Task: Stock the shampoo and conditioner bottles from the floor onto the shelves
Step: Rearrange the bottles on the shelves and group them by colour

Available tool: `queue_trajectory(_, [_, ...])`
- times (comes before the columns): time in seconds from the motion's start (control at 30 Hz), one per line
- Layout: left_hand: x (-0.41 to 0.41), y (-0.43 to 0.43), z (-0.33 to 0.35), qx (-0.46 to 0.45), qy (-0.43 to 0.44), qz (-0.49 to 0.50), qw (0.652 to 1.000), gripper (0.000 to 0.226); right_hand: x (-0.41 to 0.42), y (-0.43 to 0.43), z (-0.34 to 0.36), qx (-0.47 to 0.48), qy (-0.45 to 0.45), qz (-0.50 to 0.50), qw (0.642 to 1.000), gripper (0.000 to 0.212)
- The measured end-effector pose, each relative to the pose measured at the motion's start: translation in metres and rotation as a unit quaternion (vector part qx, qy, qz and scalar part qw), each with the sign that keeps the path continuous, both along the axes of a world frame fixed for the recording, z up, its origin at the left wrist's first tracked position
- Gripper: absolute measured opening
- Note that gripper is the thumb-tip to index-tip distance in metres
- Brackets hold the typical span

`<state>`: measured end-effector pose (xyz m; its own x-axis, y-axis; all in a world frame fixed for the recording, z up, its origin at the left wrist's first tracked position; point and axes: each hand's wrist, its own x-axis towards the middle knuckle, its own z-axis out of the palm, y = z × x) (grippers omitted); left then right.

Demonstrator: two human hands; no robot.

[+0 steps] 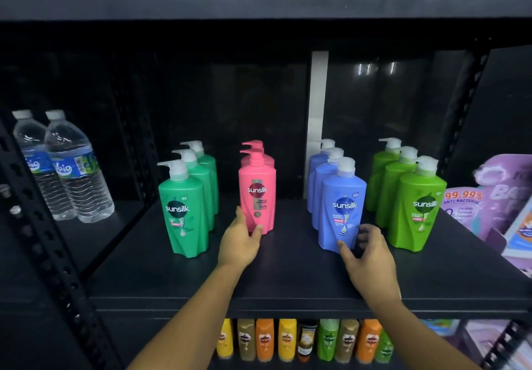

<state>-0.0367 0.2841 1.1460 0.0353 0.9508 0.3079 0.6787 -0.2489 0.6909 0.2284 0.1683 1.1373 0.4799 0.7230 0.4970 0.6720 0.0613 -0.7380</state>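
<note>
Four rows of pump bottles stand upright on the black shelf point(288, 277): teal-green bottles point(184, 214) at left, pink bottles point(257, 194), blue bottles point(341, 211), and lime-green bottles point(419, 211) at right. My left hand point(240, 240) wraps around the base of the front pink bottle, thumb on one side and fingers on the other. My right hand point(367, 250) curls around the lower right side of the front blue bottle, fingers touching it. Both bottles rest on the shelf.
Two water bottles point(69, 168) stand in the bay to the left, behind a perforated black upright point(37, 225). Purple refill pouches point(495, 202) fill the right bay. Several small yellow, orange, brown and green bottles point(302, 341) line the shelf below. A shelf overhangs above.
</note>
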Motion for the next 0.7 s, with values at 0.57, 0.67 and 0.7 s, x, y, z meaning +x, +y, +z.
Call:
queue_trajectory(0.57, [-0.118, -0.108, -0.004, 0.044, 0.188, -0.085, 0.978, 0.043, -0.038, -0.018, 0.013, -0.174, -0.306, 0.258, 0.9, 0.047])
queue_trajectory(0.67, [-0.141, -0.107, -0.005, 0.073, 0.152, -0.018, 0.985, 0.027, -0.074, -0.016, 0.012, -0.211, -0.323, 0.284, 0.878, 0.057])
queue_trajectory(0.7, [-0.146, -0.105, -0.005, 0.08, 0.123, 0.021, 0.989, 0.023, -0.085, -0.017, 0.01, -0.224, -0.337, 0.28, 0.871, 0.059])
